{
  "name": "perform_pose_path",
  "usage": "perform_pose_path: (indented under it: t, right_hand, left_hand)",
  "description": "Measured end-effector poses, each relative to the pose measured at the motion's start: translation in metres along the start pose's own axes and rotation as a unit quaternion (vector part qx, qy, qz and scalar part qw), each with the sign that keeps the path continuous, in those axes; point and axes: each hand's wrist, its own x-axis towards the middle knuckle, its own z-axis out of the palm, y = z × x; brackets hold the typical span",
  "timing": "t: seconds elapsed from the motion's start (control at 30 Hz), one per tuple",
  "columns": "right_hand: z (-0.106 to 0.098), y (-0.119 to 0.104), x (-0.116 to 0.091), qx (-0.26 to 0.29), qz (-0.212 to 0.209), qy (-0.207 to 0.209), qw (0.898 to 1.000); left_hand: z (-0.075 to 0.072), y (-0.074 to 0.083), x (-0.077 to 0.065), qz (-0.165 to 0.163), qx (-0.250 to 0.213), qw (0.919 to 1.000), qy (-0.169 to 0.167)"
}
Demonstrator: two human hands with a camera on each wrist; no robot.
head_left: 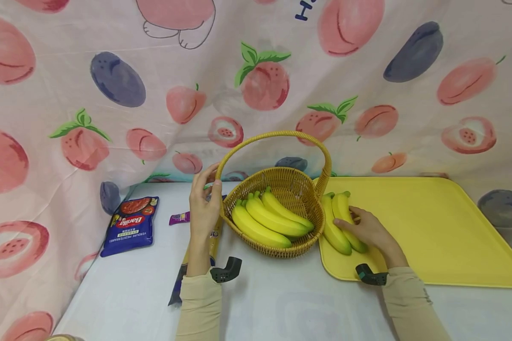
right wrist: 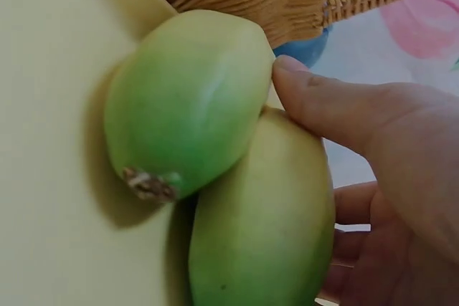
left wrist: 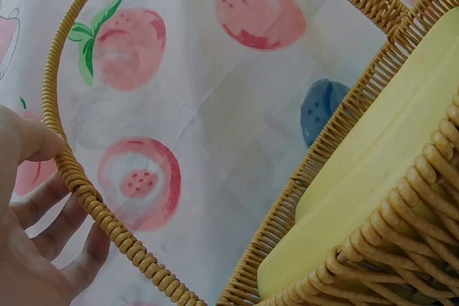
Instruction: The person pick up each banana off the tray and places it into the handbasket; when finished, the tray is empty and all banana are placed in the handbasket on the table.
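A wicker basket (head_left: 296,189) with a tall arched handle stands mid-table, holding three yellow bananas (head_left: 277,222). My left hand (head_left: 206,203) holds the left side of the handle; in the left wrist view the thumb lies on the near side of the handle (left wrist: 118,234) and the fingers behind it. Right of the basket, two bananas with green ends lie side by side on the yellow tray (head_left: 435,227). My right hand (head_left: 371,229) grips the right-hand banana (right wrist: 262,213), thumb across its top and fingers on its far side. The other banana (right wrist: 190,98) lies against it.
On the left lies a blue Barilla pouch (head_left: 130,227), with a small purple packet (head_left: 179,218) nearby. A long yellow and blue package (head_left: 181,274) is partly hidden under my left forearm. Fruit-printed cloth (head_left: 256,85) hangs behind the table.
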Motion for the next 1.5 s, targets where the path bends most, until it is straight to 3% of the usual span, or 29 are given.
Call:
perform_pose_path:
  t: [0.53,0.9,1.5]
  right_hand:
    - [-0.012,0.01,-0.004,0.056,-0.012,0.03,0.998]
    - [-0.021,0.002,-0.012,0.096,-0.022,0.043,0.994]
    - [-0.029,-0.011,-0.019,0.088,-0.06,0.06,0.993]
  left_hand:
    - [0.0,0.002,0.001,-0.007,0.002,1.0,-0.001]
    - [0.0,0.001,0.0,-0.008,0.003,1.0,0.0]
    - [-0.001,0.0,0.002,-0.009,-0.01,0.9999,-0.003]
